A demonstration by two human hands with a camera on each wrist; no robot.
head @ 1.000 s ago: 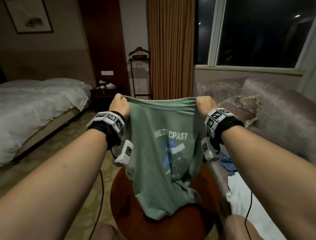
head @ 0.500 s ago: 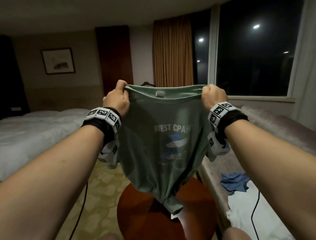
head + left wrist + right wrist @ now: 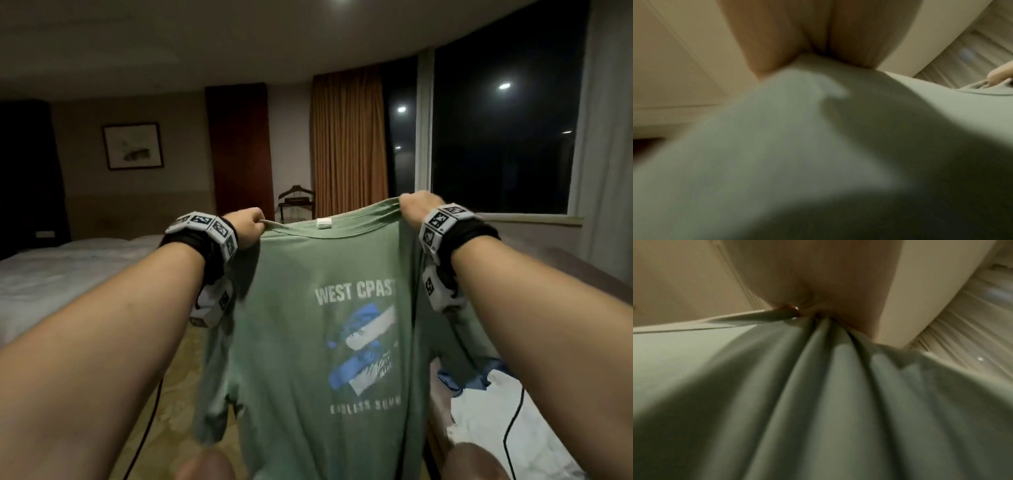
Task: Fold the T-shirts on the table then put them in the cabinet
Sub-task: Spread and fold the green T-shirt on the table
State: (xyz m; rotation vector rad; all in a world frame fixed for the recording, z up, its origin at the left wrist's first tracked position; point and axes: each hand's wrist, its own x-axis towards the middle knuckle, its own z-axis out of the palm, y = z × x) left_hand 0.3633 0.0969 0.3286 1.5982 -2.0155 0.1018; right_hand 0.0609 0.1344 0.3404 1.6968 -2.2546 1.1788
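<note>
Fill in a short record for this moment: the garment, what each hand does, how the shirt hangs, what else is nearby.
garment: green T-shirt, print reading WEST CPAST
left hand: grips the shirt's left shoulder
right hand: grips the right shoulder
shirt state: held up in the air, unfolded, hanging down
nearby: blue cloth and white cloth at lower right; bed at left
</note>
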